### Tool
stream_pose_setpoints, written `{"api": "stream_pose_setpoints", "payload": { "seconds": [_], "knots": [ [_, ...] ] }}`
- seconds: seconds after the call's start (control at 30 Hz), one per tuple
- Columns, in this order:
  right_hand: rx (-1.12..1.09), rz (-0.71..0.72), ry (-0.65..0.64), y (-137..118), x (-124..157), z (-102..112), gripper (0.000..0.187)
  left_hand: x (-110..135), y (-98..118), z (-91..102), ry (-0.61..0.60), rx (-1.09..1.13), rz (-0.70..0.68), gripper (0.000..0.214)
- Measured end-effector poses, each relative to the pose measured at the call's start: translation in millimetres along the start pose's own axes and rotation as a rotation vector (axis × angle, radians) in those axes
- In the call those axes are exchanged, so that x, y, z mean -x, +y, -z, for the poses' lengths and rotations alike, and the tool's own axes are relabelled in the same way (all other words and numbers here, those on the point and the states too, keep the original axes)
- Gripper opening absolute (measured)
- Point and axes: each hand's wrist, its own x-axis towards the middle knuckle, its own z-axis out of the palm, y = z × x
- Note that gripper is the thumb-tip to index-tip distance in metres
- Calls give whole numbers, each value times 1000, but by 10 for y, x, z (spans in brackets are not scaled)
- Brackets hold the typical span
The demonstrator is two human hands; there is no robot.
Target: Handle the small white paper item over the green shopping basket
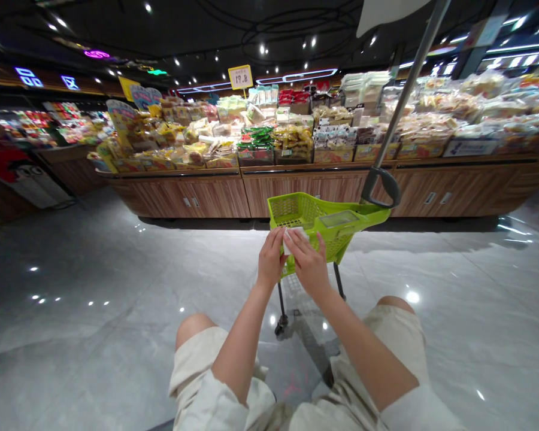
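Note:
A small lime-green shopping cart [317, 206] stands in front of my knees. My left hand [269, 258] is at the cart's near left corner, its fingers together and bent over the edge. Beside it, my right hand [309, 262] presses a folded white tissue [291, 240] against the cart's near side, thumb raised. The fingers of both hands almost meet at the tissue, and part of it is hidden under my right hand. Inside the basket I see only the slatted green wall and bottom.
A grey pole [406, 102] with a dark loop handle [388, 187] rises from the cart's right end. Behind it runs a wooden display counter [291, 191] piled with packaged snacks. A price sign [241, 78] stands above them. The floor [117, 287] is glossy grey tile.

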Motion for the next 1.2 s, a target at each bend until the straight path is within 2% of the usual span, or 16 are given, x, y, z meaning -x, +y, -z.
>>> {"api": "stream_pose_setpoints", "payload": {
  "seconds": [0.1, 0.17, 0.23, 0.33, 0.47, 0.53, 0.6, 0.7, 0.77, 0.83, 0.93, 1.1, 1.2],
  "knots": [
    [52, 19, 1, 344, 54, 167, 53, -6, -8, -18, 13, -24, 14, 49],
    [96, -51, 56, 575, 85, 246, 52, -13, -3, -43, 30, -23, 13, 51],
    [128, -163, 130, 686, 91, 254, 51, -18, 8, -69, 41, -22, 8, 52],
    [126, -248, 185, 537, 52, 131, 49, -24, 26, -96, 47, -36, 17, 52],
    [34, -112, 91, 64, -25, -64, 49, -23, 27, -73, 20, -25, 14, 48],
    [4, -46, 44, -44, -44, -78, 51, -21, 20, -46, 7, -4, 1, 49],
    [5, 8, 17, 19, -40, -24, 52, -21, 11, -25, 12, 3, -13, 48],
    [54, 13, 36, 349, -7, 124, 52, -23, -2, -25, 34, -16, -12, 49],
    [98, -81, 92, 582, 8, 209, 51, -23, -7, -44, 45, -26, -5, 51],
    [128, -203, 153, 703, 7, 237, 50, -21, -9, -64, 52, -27, -6, 52],
    [126, -244, 176, 578, -12, 150, 48, -16, -1, -74, 65, -30, -8, 53],
    [16, -54, 85, 67, -32, -54, 49, -14, 31, -9, 14, -16, -3, 49],
    [-7, 34, 24, 71, -26, -3, 53, -20, 26, 39, -12, -32, -13, 49]
  ]
}}
